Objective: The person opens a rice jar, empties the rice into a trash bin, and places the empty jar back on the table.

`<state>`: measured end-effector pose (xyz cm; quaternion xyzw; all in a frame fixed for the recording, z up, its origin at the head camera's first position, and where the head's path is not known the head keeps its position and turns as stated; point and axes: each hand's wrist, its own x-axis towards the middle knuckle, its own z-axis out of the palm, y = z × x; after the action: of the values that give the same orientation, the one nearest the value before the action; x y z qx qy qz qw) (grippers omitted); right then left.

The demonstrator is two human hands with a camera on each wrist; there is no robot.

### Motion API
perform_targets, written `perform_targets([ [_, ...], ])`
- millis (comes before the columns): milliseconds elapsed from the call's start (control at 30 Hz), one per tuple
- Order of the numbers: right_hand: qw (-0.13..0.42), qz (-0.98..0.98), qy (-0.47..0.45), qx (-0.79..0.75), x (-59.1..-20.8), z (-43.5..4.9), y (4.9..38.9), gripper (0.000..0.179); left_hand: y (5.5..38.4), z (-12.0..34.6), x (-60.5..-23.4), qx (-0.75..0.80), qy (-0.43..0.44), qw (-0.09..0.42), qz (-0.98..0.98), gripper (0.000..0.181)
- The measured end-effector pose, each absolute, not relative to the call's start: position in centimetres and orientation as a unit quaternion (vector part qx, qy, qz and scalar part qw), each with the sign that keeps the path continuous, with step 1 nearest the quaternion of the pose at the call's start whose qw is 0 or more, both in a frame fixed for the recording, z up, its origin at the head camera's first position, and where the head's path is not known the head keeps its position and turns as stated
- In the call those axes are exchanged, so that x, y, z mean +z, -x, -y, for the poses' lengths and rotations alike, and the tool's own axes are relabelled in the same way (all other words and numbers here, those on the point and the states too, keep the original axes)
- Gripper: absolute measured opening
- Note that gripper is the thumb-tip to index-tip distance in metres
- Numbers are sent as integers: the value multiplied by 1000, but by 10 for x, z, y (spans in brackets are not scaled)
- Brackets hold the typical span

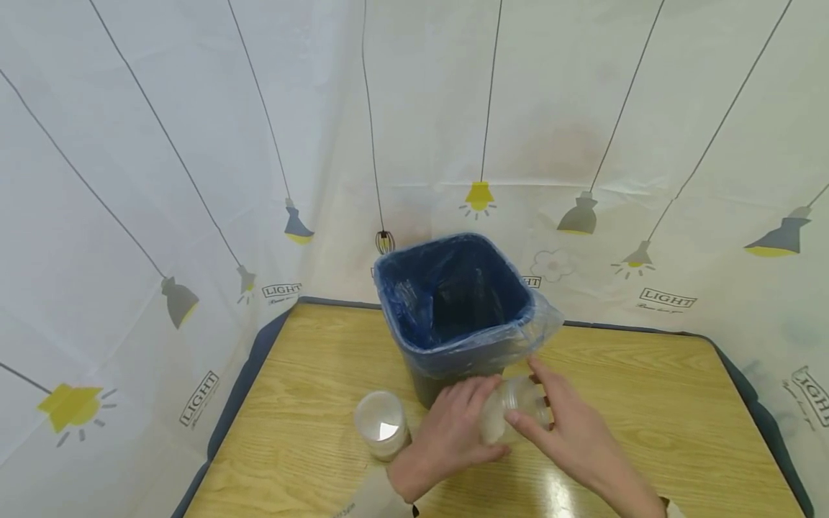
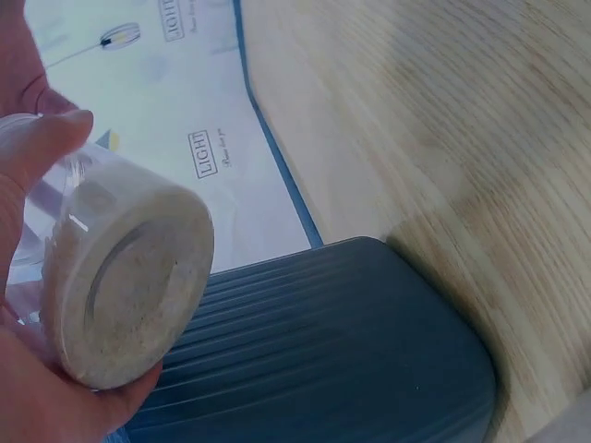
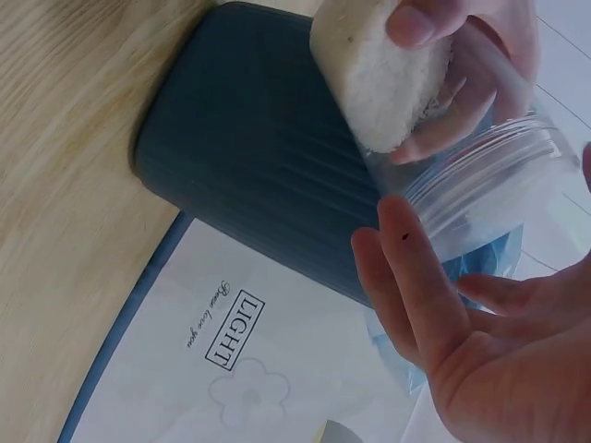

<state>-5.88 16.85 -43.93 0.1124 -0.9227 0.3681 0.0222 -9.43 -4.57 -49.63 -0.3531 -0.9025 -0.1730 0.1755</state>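
Note:
My left hand [image 1: 453, 424] grips a clear plastic jar [image 2: 138, 258] round its body, tipped on its side, with pale, grainy contents [image 3: 383, 78] packed at its base end. The fingers and thumb of my right hand [image 1: 573, 424] curl round the jar's mouth end, just past the threaded neck [image 3: 476, 171]. Both hands are in front of a dark blue trash bin [image 1: 447, 360], whose loose plastic liner [image 1: 540, 324] hangs over the rim. A second clear jar [image 1: 382, 428] with pale contents stands upright on the table, beside my left wrist.
The wooden table [image 1: 311, 374] carries the bin near its back edge. Pale sheeting [image 1: 583, 108] printed with hanging lamps rises behind and at both sides, with a dark blue border [image 1: 622, 329] along the table edge.

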Motion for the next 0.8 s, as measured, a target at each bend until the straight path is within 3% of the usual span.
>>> perform_targets([
  [167,7,924,-102,368,-439,-166,60,72,92,45,-498,-153,353,189,904,108],
  [467,-6,919,-98,381,-440,-166,61,70,93,46,-494,-168,358,149,906,107],
  [800,38,917,-149,369,-443,-171,59,67,96,47,-493,-185,367,134,902,107],
])
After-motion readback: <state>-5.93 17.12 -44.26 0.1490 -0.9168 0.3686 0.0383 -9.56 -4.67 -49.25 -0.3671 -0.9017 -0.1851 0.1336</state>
